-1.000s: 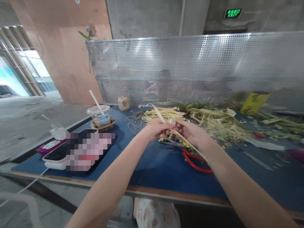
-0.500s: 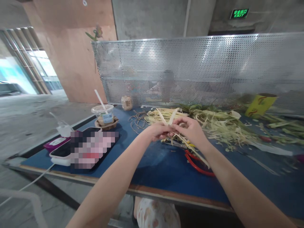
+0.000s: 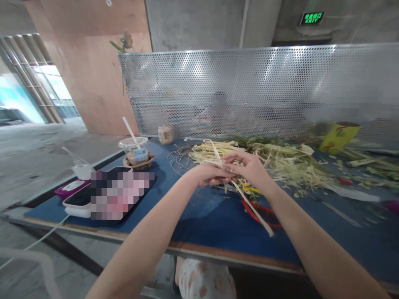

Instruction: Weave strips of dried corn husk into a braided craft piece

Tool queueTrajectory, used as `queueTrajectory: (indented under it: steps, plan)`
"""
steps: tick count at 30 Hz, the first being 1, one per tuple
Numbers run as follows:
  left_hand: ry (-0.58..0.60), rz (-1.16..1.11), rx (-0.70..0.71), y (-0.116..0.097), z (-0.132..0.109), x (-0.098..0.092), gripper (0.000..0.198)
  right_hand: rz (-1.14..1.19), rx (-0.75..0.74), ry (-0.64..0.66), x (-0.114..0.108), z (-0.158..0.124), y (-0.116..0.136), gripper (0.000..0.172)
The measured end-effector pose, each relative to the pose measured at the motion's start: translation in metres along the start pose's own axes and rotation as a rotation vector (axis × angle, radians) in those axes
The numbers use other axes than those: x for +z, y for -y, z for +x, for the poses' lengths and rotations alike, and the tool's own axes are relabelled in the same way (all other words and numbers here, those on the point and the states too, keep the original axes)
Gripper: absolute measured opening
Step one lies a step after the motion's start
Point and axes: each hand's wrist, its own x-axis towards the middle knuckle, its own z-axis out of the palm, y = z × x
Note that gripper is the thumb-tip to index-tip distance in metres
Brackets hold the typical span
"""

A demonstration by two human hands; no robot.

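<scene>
Both my hands meet above the blue table (image 3: 199,220) and pinch a long pale leaf strip (image 3: 254,211). My left hand (image 3: 208,174) is closed on the strip's upper part, where a short end curls upward. My right hand (image 3: 247,166) is closed on it just beside the left, fingers bent over it. The strip's long free end hangs down toward me over red-handled scissors (image 3: 260,209) lying on the table.
A heap of pale and green leaf strips (image 3: 280,160) lies behind my hands, with brown twine (image 3: 177,158) to its left. A lidded cup with a spoon (image 3: 134,150), a tablet (image 3: 109,195), a yellow cup (image 3: 338,136) and a perforated metal screen (image 3: 249,91) stand around.
The two raised ends of the strip have folded down into one short curl between my hands. The long tail now hangs straighter toward the table's near edge.
</scene>
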Motion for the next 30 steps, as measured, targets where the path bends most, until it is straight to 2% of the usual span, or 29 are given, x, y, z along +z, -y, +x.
queueTrajectory:
  steps: [4, 9, 18, 24, 28, 30]
  plan:
    - [0.054, 0.005, -0.009, -0.001, 0.0, 0.003, 0.017, 0.071, 0.029, 0.07, 0.001, 0.003, -0.005, 0.027]
    - [0.076, 0.04, -0.024, -0.001, -0.002, 0.005, 0.031, 0.117, 0.022, 0.046, -0.004, 0.007, -0.008, 0.031]
    - [0.142, 0.028, -0.008, -0.004, -0.006, 0.006, 0.027, 0.146, 0.062, 0.089, -0.009, 0.005, -0.007, 0.028]
    - [0.053, 0.053, 0.063, -0.005, -0.008, 0.01, 0.025, 0.111, 0.029, 0.031, -0.013, 0.003, 0.001, 0.023]
    - [0.001, 0.146, 0.112, -0.006, -0.011, 0.016, 0.028, 0.137, -0.015, -0.138, -0.013, 0.006, -0.004, 0.024]
    - [0.011, 0.189, 0.146, -0.005, -0.011, 0.018, 0.029, 0.133, 0.034, -0.163, -0.012, 0.006, -0.005, 0.029]
